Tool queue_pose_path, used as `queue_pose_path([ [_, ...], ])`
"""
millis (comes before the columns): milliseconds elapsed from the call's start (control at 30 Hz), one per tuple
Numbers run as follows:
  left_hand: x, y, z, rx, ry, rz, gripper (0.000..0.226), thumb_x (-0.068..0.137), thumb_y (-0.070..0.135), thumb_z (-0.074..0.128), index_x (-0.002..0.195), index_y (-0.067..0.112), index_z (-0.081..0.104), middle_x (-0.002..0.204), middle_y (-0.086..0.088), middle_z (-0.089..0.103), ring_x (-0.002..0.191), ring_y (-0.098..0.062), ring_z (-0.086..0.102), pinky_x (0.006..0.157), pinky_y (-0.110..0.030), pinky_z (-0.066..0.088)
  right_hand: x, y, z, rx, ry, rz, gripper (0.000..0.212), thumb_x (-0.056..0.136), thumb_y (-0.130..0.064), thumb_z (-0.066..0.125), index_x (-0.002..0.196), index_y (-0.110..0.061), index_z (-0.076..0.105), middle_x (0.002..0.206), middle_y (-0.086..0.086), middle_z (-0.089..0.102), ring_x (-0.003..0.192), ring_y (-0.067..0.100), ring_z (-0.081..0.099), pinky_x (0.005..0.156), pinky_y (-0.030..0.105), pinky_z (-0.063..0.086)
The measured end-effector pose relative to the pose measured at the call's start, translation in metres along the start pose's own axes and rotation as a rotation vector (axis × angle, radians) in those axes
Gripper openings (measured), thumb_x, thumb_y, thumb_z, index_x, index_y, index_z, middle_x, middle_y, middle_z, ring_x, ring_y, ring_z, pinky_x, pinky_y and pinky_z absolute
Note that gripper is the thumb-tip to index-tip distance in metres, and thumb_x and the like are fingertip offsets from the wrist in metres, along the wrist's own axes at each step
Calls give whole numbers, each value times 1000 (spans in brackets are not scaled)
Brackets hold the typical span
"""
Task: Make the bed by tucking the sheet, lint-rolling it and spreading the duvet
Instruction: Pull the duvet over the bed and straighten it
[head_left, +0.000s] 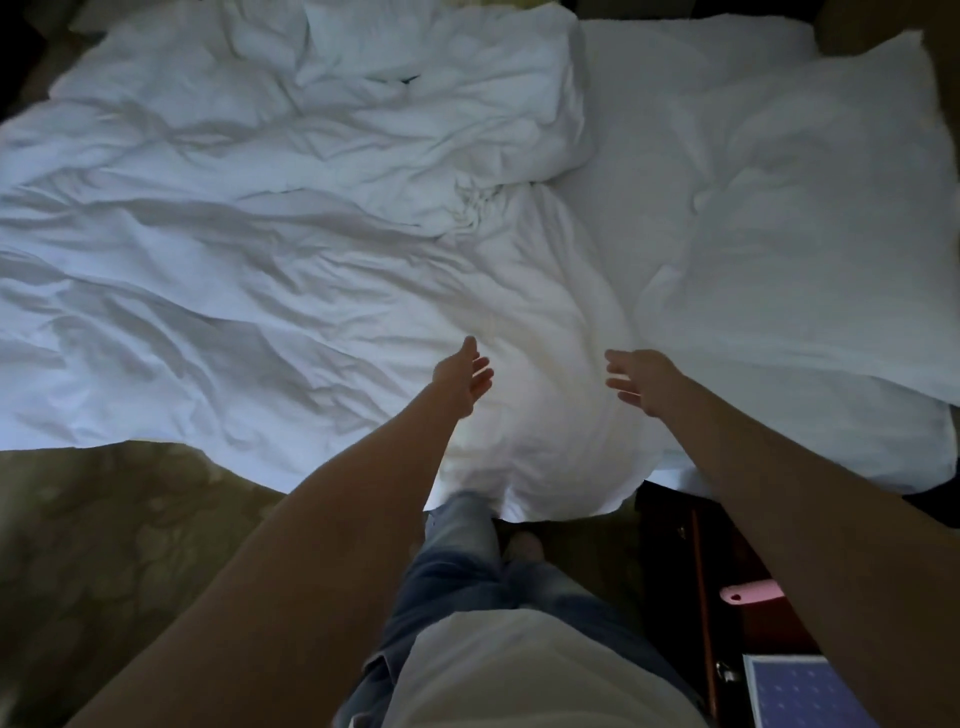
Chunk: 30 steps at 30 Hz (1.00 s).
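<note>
While left grip (464, 375) and right grip (640, 383) reach out spread, holding nothing, duvet (249, 249) lies bunched across frame left and centre. Likely best: pinch near hem wide apart, draw evenly right toward pillow (810, 260).

I count one duvet (234, 234), crumpled across the bed's left side. One pillow (805, 260) lies along its right edge, and one sheet (639, 104) shows between them toward the far edge. There are two hands over the near edge: my left hand (464, 373) and right hand (641, 382). One dark nightstand (675, 571) carries one pink handle (748, 592) and one blue-patterned flat item (789, 691).
</note>
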<state>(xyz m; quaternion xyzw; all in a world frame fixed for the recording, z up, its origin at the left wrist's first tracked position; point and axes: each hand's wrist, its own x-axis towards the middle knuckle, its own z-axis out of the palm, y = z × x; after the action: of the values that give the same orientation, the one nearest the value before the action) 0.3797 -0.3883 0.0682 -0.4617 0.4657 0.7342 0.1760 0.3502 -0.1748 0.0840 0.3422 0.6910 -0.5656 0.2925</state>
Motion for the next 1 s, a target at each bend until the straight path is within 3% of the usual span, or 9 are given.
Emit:
queue_pose_path([
  [200,33,67,48,125,-54,29,29,95,36,52,101,8,54,86,-2,57,86,-17,58,75,-25,51,28,-71,19,-73,-35,-57,33,95,-21,53,123,-3,54,132,12,57,82,17,54,75,28,39],
  [267,53,90,62,153,-50,38,29,95,36,52,93,7,55,87,-2,57,85,-16,58,68,-22,50,43,-100,29,-79,-61,-82,18,96,-23,52,109,-11,56,131,11,57,83,16,54,68,26,39],
  [367,89,129,87,203,-45,38,29,94,36,54,78,11,53,81,-1,57,71,-12,56,62,-20,49,72,-144,41,-105,-67,-95,17,95,-25,53,80,-20,49,116,9,60,67,10,51,60,23,35],
  [500,143,181,121,407,-29,166,31,94,30,56,70,11,49,70,-2,51,61,-13,48,59,-25,43,116,-197,53,-118,-36,-91,21,95,-23,53,75,-21,47,89,1,58,64,9,50,59,23,34],
  [600,186,213,145,672,71,456,29,87,32,65,98,5,58,93,-9,57,84,-22,55,84,-34,46,153,-221,59,-93,-8,-103,16,92,-18,58,78,-19,50,74,0,56,59,11,49,53,21,31],
  [700,226,248,175,1003,184,671,71,79,41,71,135,10,40,136,-13,43,127,-29,41,107,-39,34,198,-247,65,-105,40,-121,17,90,-14,61,77,-17,51,69,2,55,53,10,50,39,12,35],
  [833,277,276,212,1457,140,813,104,74,50,73,150,15,11,156,-17,12,144,-32,14,116,-38,16,237,-264,70,-44,58,-101,11,89,-11,62,94,-9,52,67,4,54,52,9,50,34,5,32],
  [933,312,286,230,1739,136,795,77,86,44,61,146,12,24,147,-17,35,136,-31,34,110,-37,26,254,-275,62,-16,56,-83,12,89,-11,62,97,-8,54,68,3,55,42,0,53,35,5,34],
  [1000,321,297,235,1623,95,802,43,98,30,44,137,12,43,135,-14,52,125,-31,49,102,-37,36,260,-282,49,-9,51,-79,9,91,-7,59,98,-7,53,69,5,54,32,-6,49,34,6,34],
])
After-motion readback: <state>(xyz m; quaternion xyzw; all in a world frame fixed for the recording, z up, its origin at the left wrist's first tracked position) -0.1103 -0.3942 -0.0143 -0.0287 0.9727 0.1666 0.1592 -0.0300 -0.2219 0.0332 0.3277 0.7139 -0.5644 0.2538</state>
